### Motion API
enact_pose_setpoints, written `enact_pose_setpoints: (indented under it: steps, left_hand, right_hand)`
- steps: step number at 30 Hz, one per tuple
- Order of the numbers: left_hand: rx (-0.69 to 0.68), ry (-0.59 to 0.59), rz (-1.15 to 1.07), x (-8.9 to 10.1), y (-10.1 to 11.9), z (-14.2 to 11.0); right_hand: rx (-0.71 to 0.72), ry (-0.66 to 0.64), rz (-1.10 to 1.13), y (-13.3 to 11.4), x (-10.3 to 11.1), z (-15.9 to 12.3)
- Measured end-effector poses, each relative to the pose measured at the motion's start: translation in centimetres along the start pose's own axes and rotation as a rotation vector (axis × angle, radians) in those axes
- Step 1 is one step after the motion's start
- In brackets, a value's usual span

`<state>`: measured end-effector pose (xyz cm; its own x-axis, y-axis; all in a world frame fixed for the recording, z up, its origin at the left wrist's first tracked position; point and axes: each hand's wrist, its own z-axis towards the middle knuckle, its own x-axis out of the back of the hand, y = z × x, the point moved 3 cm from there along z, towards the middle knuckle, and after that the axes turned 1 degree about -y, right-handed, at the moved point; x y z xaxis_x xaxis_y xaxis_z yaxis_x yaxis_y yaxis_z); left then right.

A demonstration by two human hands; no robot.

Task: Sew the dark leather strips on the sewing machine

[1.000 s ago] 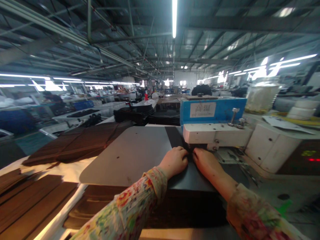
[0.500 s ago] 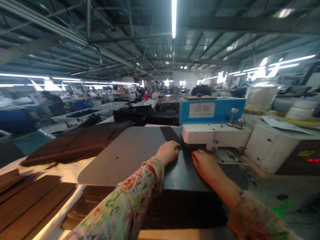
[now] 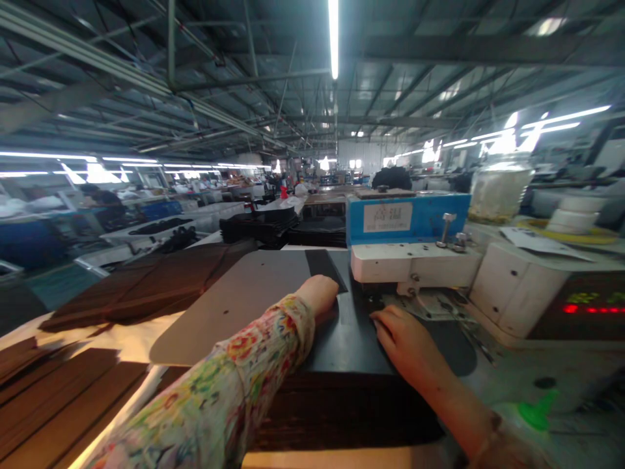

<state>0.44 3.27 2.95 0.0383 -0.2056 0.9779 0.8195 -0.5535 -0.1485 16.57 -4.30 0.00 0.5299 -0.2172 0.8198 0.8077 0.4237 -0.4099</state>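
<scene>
Left hand [image 3: 319,294]: palm down on the dark strip [image 3: 326,266], fingers pressed together and flat, pinching nothing; floral sleeve [image 3: 234,384] behind it.
Right hand [image 3: 403,337]: flat on the dark sheet [image 3: 351,339], fingers together, tips pointing at the machine's foot; pinching nothing.
Dark sheet: lies on the grey plate [image 3: 244,299] of the desk, running under the sewing machine [image 3: 410,260]; the strip continues from it beyond the left hand.
Sewing machine: white arm, blue box [image 3: 405,218] with label on top, just beyond both hands.
Brown panels [image 3: 146,283]: stacked left of the plate; more at the near left edge.
Jar [image 3: 498,189]: right, behind the machine.
Display [image 3: 586,306]: red digits, far right.
</scene>
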Motion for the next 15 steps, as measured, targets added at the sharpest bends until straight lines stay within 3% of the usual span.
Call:
enact_pose_setpoints:
  steps: [5,7,9,12,15]
  left_hand:
    - [0.103,0.076,-0.01,-0.5,-1.5,-1.0]
    - [0.131,0.106,-0.039,-0.1,-1.9,-3.0]
    - [0.139,0.127,-0.108,0.6,-1.2,-6.1]
    - [0.118,0.107,-0.276,1.6,2.6,-11.7]
    - [-0.073,0.029,-0.654,2.1,9.1,-16.8]
  right_hand:
    - [0.001,0.046,0.184,-0.8,0.9,-1.3]
    - [-0.034,0.029,0.374,-1.4,1.1,-2.8]
    - [-0.145,-0.074,0.59,-1.8,0.6,-4.9]
    - [-0.35,-0.324,0.886,-2.0,-1.6,-8.2]
    - [-0.423,-0.42,1.032,-1.9,-3.6,-10.5]
